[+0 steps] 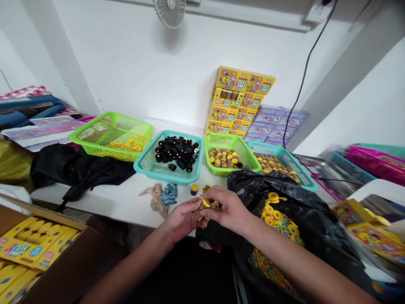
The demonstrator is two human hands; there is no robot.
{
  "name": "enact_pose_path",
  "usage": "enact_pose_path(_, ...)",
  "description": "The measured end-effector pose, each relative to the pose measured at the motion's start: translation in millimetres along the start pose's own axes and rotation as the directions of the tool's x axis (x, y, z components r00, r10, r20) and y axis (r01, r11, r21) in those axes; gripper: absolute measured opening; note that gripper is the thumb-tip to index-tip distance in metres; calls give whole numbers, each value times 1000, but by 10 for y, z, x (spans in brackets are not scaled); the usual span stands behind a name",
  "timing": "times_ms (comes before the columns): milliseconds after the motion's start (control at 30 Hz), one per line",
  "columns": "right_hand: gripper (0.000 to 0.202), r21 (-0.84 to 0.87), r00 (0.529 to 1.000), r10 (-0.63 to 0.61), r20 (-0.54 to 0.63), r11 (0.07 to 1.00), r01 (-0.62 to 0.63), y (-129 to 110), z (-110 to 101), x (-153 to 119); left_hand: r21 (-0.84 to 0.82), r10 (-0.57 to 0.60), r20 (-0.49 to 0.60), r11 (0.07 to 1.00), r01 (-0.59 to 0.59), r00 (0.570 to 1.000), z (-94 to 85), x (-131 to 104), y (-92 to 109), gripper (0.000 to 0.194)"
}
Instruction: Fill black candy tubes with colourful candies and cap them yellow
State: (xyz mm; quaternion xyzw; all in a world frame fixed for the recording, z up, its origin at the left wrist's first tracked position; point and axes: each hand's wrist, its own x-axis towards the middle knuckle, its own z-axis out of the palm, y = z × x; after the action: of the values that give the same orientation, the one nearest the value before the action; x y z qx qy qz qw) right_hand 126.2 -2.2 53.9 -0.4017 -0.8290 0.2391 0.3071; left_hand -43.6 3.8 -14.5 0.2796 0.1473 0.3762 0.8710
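Observation:
At the table's front edge, my left hand (182, 216) and my right hand (225, 207) are closed together around a small yellow-topped piece with a colourful printed wrapper (205, 204). Fingers cover much of it, so its exact kind cannot be made out. Just beyond my fingertips, a small black cup with a yellow lid (194, 189) stands upright on the white table (133, 202). Left of it lies a crumpled beige and blue cloth (163, 197). Beside my right forearm, a black plastic bag (303, 207) holds yellow ring-shaped pieces (274, 216) and many small coloured beads or candies (272, 270).
Behind are a green basket (95, 145) of yellow pieces, a teal basket (148, 169) of black parts, and green (218, 171) and teal (308, 179) baskets of small filled cups. Yellow boxes (236, 101) are stacked by the wall. A carton (63, 249) stands at lower left.

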Motion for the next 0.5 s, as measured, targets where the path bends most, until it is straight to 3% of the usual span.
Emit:
enact_pose_path(133, 11, -11, 1000, -15, 18, 1000, 15, -56, -50, -21, 17, -22, 15, 1000, 22, 1000, 19, -14, -17, 18)
enact_pose_path(233, 15, 18, 996, 0, -84, 1000, 2, -57, -50, -49, 27, -27, 10, 999, 27, 1000, 32, 13, 4, 23)
enact_pose_path(333, 15, -106, 981, -65, -184, 993, 46, -40, -36, -72, -7, 11, -59, 1000, -12, 998, 55, 69, 46, 16)
enact_pose_path(400, 18, -181, 975, -122, -187, 980, 88, -26, -27, -82, -28, 47, -112, 998, -50, 993, 74, 103, 69, 9)
enact_pose_path(500, 18, -206, 968, -147, -201, 973, 105, -2, -16, -95, -28, 67, -147, 997, -72, 987, 97, 138, 67, 13)
